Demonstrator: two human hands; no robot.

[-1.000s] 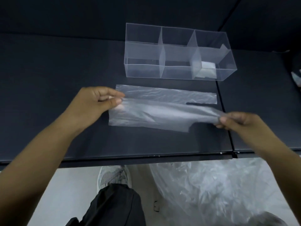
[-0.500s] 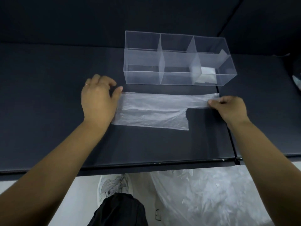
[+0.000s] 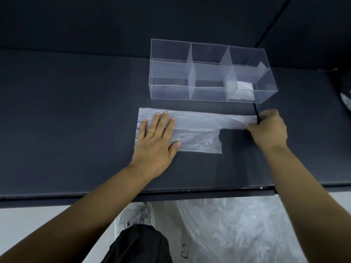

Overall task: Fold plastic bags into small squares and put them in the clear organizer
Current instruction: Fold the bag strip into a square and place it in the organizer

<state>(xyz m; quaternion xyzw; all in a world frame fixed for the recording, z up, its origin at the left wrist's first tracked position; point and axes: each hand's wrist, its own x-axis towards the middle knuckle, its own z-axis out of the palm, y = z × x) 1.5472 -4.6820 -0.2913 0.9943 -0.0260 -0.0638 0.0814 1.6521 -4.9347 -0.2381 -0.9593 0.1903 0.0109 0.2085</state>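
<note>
A single wide-angle camera on the person's head looks forward and steeply down at the dark table [image 3: 76, 120], near enough that both forearms enter from the bottom corners. The right hand [image 3: 269, 131] pinching the plastic bag [image 3: 201, 130] sits right of centre. The left hand [image 3: 155, 141] lies left of that grip, the clear organizer [image 3: 171, 88] just beyond it, and a shoe [image 3: 133, 215] nearer the camera.

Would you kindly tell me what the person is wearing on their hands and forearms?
No sleeves, gloves or watch are in view. The left hand wears a gold ring on its ring finger; the right hand shows no jewellery.
</note>
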